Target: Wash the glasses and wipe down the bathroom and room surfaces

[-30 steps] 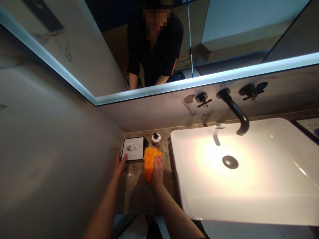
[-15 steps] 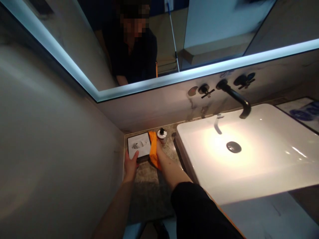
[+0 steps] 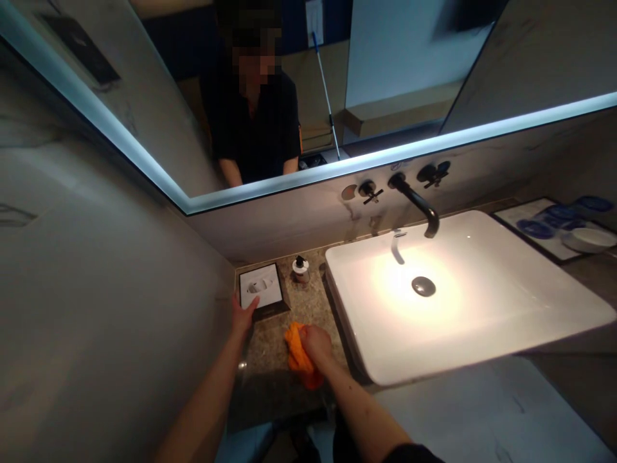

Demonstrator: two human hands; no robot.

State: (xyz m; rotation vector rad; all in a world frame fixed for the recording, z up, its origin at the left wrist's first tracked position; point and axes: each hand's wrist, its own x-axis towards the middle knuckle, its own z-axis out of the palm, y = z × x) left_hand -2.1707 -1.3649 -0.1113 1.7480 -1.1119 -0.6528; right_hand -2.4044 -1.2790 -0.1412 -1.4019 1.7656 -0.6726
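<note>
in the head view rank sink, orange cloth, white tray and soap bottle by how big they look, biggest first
1. sink, by far the largest
2. white tray
3. orange cloth, bunched under the right hand, so partly hidden; close to the tray, order unsure
4. soap bottle, smallest

Stone counter (image 3: 284,379), tray (image 3: 260,287), bottle (image 3: 301,269), cloth (image 3: 299,350), perhaps damp
</note>
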